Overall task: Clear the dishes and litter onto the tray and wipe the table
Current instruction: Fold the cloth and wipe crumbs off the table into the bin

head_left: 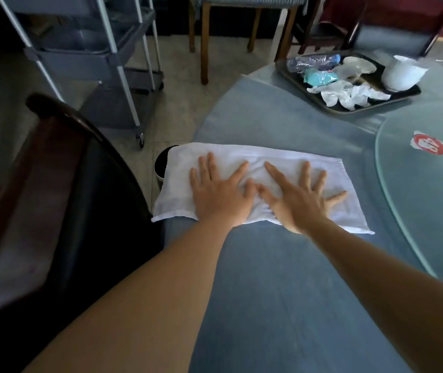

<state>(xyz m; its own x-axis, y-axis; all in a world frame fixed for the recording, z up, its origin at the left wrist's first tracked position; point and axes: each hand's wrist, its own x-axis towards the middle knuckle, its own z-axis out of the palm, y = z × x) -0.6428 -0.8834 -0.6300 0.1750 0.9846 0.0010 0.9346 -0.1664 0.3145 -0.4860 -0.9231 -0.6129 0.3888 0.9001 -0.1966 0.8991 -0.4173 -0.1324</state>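
Step in hand: wiping the table; the clearing looks done, judging from the loaded tray.
Left hand (221, 193): flat, fingers spread wide, palm pressed on the left half of the white cloth (258, 168); it grips nothing.
Right hand (297, 197): likewise flat and splayed on the right half, its thumb touching the left thumb at the cloth's middle.
White cloth: spread as a long rectangle at the table's left edge, its left end hanging just over the rim above a dark waste bin (161, 164) on the floor.
Table (282, 292): round, blue covering, with a glass turntable (424, 200) at the right that carries a red-and-white sticker (430, 145).
Tray (349, 110): dark, at the far side, well apart from the hands, holding a crushed plastic bottle (313, 61), crumpled tissues (349, 95), wrappers, a shallow dish and a white bowl (403, 74).
Doing it well: keep both palms flat with even pressure, move the cloth in long overlapping passes, and probably sweep crumbs toward the rim over the bin.
Watch for: the overhanging end dragging the cloth off the edge; the strip beside the turntable rim being skipped.
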